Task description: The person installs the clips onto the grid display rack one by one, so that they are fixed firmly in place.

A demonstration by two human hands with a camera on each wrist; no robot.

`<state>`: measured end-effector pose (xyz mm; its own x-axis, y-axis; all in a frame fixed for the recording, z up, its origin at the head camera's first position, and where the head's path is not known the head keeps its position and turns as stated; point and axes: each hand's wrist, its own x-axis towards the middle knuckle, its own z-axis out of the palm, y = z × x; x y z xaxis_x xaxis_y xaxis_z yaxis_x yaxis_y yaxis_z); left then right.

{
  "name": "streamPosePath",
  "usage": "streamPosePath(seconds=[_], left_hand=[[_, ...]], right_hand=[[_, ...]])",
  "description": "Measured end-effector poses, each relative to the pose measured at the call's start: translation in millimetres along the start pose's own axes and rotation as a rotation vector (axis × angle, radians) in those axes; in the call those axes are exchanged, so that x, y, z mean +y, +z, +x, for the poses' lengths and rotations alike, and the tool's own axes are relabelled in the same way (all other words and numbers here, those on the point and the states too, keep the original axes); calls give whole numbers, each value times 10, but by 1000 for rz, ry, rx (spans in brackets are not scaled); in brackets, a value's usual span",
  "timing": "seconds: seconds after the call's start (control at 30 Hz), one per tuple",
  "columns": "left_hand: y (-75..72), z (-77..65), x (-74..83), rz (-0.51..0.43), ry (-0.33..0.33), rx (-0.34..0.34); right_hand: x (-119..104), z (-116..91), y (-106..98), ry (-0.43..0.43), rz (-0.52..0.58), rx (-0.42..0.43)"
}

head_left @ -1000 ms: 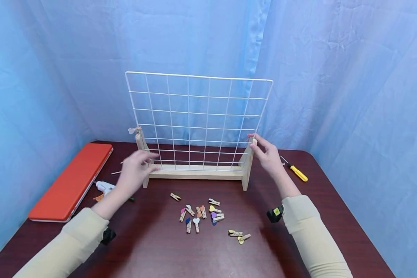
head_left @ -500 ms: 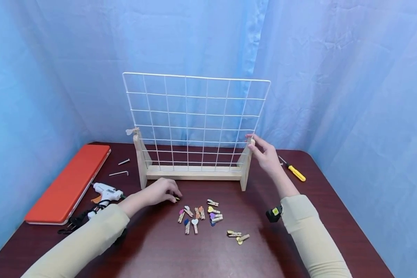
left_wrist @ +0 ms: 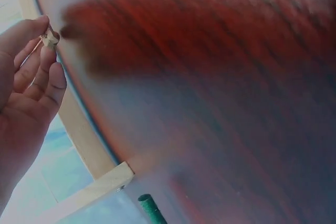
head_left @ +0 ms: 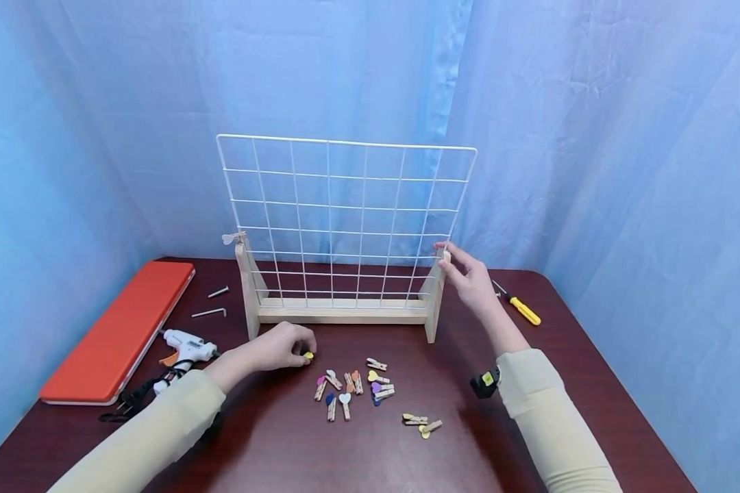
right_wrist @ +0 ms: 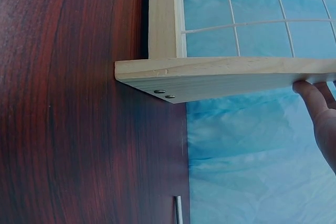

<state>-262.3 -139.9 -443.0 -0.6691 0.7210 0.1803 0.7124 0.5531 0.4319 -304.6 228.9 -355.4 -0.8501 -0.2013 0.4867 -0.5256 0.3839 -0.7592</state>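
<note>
A white wire grid stands in a wooden stand. My right hand grips the top of the stand's right side piece, thumb in front and fingers behind. In the right wrist view, fingertips touch that piece's outer face. My left hand, low in front of the stand, pinches a small wooden clothespin between thumb and forefinger. Its yellow heart peeks out past the fingertips; the rest is mostly hidden. Another clothespin with a pale heart is clipped at the top of the left side piece.
Several heart-topped clothespins lie scattered at the table's middle, with a yellow pair nearer the front. At left are a red case, a glue gun, a hex key and a bolt. A yellow-handled screwdriver lies right.
My left hand has come down from the grid's left side to the table and taken hold of the lone clothespin in front of the stand. The right hand keeps its grip on the stand.
</note>
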Motion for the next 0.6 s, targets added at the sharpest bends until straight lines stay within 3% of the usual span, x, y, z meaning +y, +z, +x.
streamPosePath(seconds=[0.17, 0.33, 0.5, 0.6], left_hand=[[-149, -30, 6, 6, -22, 80], [-480, -94, 80, 22, -46, 246], [-853, -194, 207, 60, -163, 439], [-1055, -248, 240, 29, -267, 572]], right_hand=[[11, 7, -3, 11, -2, -6], [3, 14, -2, 24, -5, -11], [86, 33, -6, 17, -18, -8], [83, 29, -10, 11, -17, -7]])
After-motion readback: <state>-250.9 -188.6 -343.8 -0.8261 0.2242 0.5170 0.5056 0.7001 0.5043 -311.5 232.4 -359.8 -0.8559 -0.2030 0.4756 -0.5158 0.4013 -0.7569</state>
